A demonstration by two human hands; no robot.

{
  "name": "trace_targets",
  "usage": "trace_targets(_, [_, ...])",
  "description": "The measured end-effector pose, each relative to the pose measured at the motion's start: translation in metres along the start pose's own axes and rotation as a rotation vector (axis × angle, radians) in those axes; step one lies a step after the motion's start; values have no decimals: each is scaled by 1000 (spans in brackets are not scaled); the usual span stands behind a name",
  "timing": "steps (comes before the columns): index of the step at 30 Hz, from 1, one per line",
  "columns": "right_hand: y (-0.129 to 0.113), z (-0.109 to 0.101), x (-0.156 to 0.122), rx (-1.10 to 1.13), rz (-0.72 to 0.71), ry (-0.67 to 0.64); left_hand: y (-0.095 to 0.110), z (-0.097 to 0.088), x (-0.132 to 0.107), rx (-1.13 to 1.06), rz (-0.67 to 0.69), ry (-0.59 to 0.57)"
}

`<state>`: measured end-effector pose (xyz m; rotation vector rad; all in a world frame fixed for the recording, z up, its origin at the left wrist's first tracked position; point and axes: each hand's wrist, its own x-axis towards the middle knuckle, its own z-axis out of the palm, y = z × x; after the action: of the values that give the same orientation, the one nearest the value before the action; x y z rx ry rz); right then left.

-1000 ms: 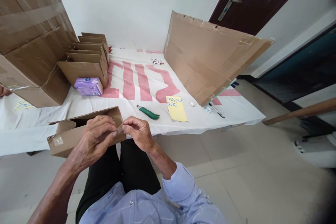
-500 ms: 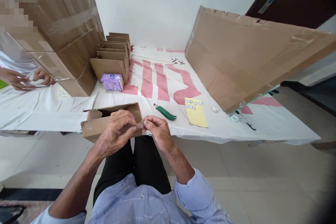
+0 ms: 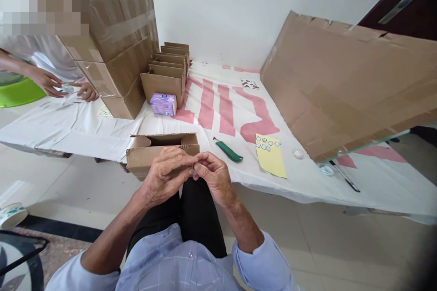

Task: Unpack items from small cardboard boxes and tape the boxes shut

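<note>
My left hand (image 3: 169, 173) and my right hand (image 3: 213, 176) meet fingertip to fingertip above my lap, at the table's front edge. Both are closed in a pinch; whatever sits between the fingertips is too small and too hidden to name. Just behind my left hand stands an open, narrow cardboard box (image 3: 145, 157), partly covered by that hand. A green utility knife (image 3: 229, 150) lies to the right of the box, its tip pointing away from me. Farther right is a yellow paper (image 3: 272, 159) bearing several small white squares with dark outlines.
A purple packet (image 3: 164, 104) leans by a row of cardboard dividers (image 3: 162, 86). Stacked cartons (image 3: 116, 63) stand left, a large cardboard panel (image 3: 348, 82) right. A pen (image 3: 344, 176) and a small white lump (image 3: 297, 153) lie near it. Another person's hands (image 3: 87, 91) work behind the cartons.
My view has turned left, so the table things sit farther right in the picture. My fingertips have drawn closer together. The other person's hands have moved apart slightly.
</note>
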<state>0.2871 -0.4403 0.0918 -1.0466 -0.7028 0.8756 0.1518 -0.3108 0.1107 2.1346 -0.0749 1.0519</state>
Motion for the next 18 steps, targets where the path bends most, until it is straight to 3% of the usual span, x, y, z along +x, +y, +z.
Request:
trace_targets(3, [-1, 1, 2, -77, 2, -40, 3, -4, 2, -6, -20, 3])
trace_targets(5, [-3, 1, 8, -198, -74, -30, 4, -8, 3, 3, -33, 8])
trace_targets(10, [-3, -9, 44, -782, -563, 152, -5, -27, 5, 196, -34, 102])
trace_targets(12, [2, -16, 61, -950, -657, 166, -12, -36, 3, 317, -22, 133])
trace_targets(15, [14, -24, 72, -1035, -679, 85, -23, -45, -3, 490, -10, 146])
trace_targets(18, [25, -27, 66, -1034, -746, 47, -31, -47, -12, 597, -5, 116])
